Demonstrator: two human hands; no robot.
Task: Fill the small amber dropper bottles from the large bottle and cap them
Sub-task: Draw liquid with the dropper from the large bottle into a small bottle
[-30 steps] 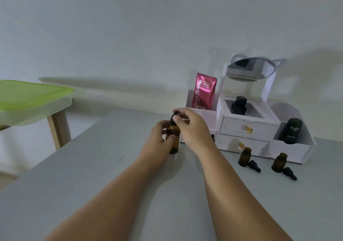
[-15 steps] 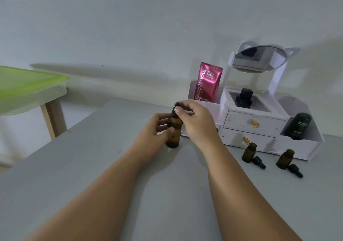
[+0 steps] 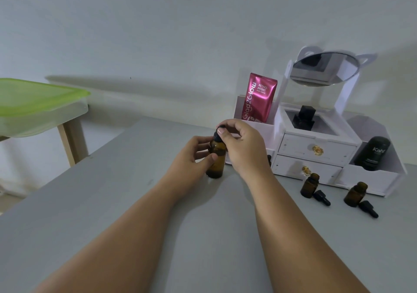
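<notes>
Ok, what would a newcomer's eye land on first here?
The hands at centre: the left hand grips the large amber bottle while the right hand pinches its black cap. Behind them a bright pink Glad2Glow sachet stands in the white organizer. In front of it, uncapped, stand the left small amber bottle and the right small amber bottle.

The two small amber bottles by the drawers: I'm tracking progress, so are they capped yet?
No, both small amber bottles stand open-necked, with their black dropper caps lying on the table beside them.
</notes>
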